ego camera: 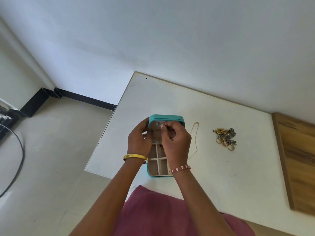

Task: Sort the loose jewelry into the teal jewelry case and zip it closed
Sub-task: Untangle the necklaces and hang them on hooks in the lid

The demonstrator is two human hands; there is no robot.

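Teal jewelry case (166, 118) stands open at the near-left part of the white table (221, 167), lid upright, beige divided tray (159, 165) toward the person. Both hands work at the lid's inner face.

Right hand (175, 138): thumb and forefinger pressed together in a pinch on something very small at the lid's upper lining; item too small to identify, possibly a fine chain end or stud. Left hand (140, 136): fingers curled round the lid's left edge, steadying it.

Judged step: fixing a small piece onto the lid's holder. To do well: keep the lid braced by the left fingers so it cannot fold; seat the piece fully before easing the pinch; let any slack hang inside the case, not over the zip line.

Right of the pinching fingers, just beside the case: thin gold chain (195, 142), laid out lengthwise. Further right, well apart: heap of rings and ornaments (225, 137), not yet sorted. Wooden board (296, 159) beyond that.
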